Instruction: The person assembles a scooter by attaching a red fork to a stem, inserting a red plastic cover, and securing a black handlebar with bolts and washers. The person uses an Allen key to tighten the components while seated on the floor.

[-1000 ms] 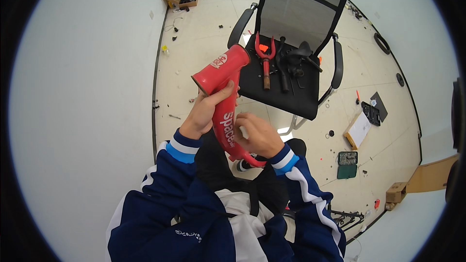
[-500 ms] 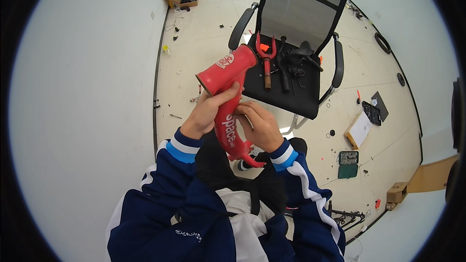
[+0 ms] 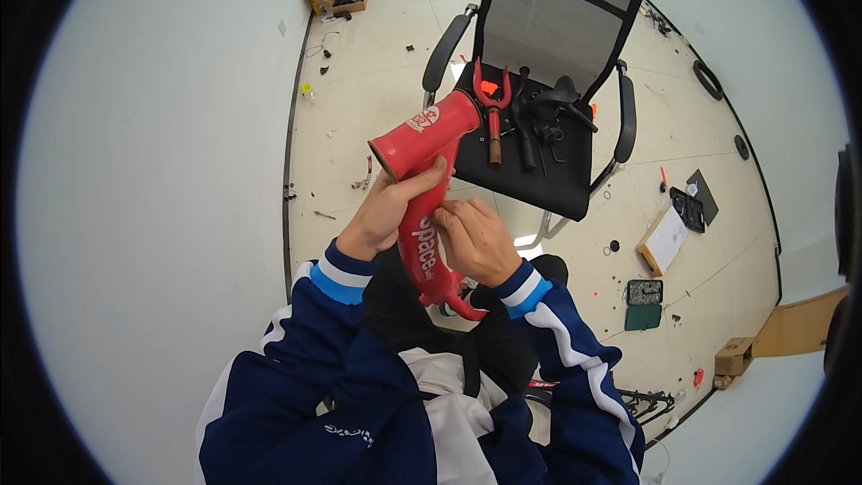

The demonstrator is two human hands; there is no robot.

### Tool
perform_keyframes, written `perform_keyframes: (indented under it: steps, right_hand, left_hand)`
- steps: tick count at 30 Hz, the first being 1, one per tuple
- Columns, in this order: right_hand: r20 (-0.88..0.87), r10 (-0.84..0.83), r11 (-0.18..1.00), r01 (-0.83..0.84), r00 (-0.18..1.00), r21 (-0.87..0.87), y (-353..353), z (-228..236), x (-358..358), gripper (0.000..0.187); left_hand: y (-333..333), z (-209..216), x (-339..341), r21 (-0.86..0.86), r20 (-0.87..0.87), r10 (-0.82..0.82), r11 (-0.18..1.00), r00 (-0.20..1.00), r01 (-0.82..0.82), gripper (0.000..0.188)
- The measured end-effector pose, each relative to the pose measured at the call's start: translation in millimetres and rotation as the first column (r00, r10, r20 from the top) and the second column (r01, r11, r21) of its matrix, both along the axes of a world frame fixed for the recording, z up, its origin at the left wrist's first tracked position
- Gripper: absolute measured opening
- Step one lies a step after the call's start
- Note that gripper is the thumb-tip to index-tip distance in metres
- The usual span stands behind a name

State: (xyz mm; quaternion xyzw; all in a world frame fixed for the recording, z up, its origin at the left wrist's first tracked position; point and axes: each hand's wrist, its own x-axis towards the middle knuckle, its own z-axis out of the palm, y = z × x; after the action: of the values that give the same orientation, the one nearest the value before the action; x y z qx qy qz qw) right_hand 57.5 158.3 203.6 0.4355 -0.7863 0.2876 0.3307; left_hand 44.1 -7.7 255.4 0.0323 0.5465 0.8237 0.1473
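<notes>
A red bicycle frame (image 3: 429, 283) is held tilted over my lap, its wide head tube at the upper end and its forked end low. My left hand (image 3: 386, 208) is wrapped round it just below the head tube, thumb across the front. Against the frame's right edge, the fingers of my right hand (image 3: 478, 238) are pinched together; whatever they hold is hidden. Beyond the frame, a black chair (image 3: 566, 189) carries a red fork (image 3: 494, 121), a black bar-shaped part (image 3: 524, 126), a black saddle (image 3: 561, 97) and small hardware.
On the tiled floor to the right lie a white-topped box (image 3: 664, 241), a black tool case (image 3: 688, 208) and a green case (image 3: 644, 316) of small parts. A tire (image 3: 708, 79) rests by the right wall. A cardboard box (image 3: 734, 357) sits at lower right.
The frame has shifted slightly right and down at its head tube, with my left hand still round it. My right fingers have curled in closer against its edge.
</notes>
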Motion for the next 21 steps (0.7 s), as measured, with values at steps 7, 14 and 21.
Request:
perform_keyframes:
  steps: [7,14,21]
  right_hand:
    - [0.172,0.041,0.987,-0.014,0.984,-0.159,8,2,2,0.03]
    - [0.238,0.064,0.982,-0.018,0.969,-0.189,4,-2,-2,0.028]
    - [0.089,0.004,0.998,0.002,0.996,-0.068,1,2,-2,0.028]
  left_hand:
    - [1,5,-1,0.001,-0.007,-0.018,1.0,1.0,0.018,0.035]
    - [5,5,0,-0.048,-0.057,0.002,0.999,0.998,-0.005,0.034]
    - [3,3,-1,-0.025,-0.043,0.007,1.0,0.999,-0.008,0.031]
